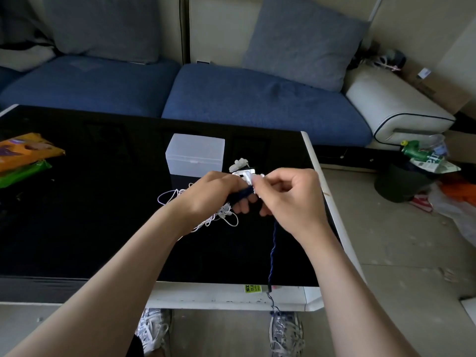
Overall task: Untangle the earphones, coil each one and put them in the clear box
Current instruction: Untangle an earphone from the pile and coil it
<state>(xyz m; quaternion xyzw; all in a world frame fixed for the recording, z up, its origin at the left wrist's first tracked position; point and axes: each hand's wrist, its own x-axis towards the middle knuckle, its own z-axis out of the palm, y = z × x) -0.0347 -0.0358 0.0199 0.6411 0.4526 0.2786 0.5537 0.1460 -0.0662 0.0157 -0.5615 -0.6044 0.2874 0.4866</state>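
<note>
The left hand [210, 195] hides part of the white earphone tangle [221, 215] lying on the glossy black table [90, 215]; both hands pinch a dark blue braided cord [273, 251], the right hand [288, 197] fingers pressed at its white end; one frosted clear box [195, 154] sits closed just behind.

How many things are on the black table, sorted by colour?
Clear: 1, the clear box, lid shut
White: 1 tangle of white earphones; single earphones can't be counted
Dark blue: 1, the dark blue cord in both hands
Orange: 1 orange packet
Green: 1 green packet
Total: 5
</note>
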